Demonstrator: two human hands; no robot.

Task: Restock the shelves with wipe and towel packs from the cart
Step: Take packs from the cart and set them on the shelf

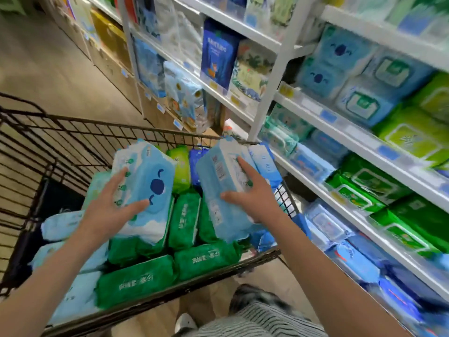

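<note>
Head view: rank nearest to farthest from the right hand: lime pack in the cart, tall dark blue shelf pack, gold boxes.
1. Lime pack, in the cart, left of the right hand.
2. Tall dark blue pack, on the shelf ahead.
3. Gold boxes, far down the aisle.

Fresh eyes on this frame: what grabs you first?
Two hands work over a black wire cart: the left hand holds a light blue face-print wipe pack, and the right hand holds a plain light blue wipe pack. Below them, dark green soft packs fill the cart. White metal shelves of blue and green packs run along the right.
</note>
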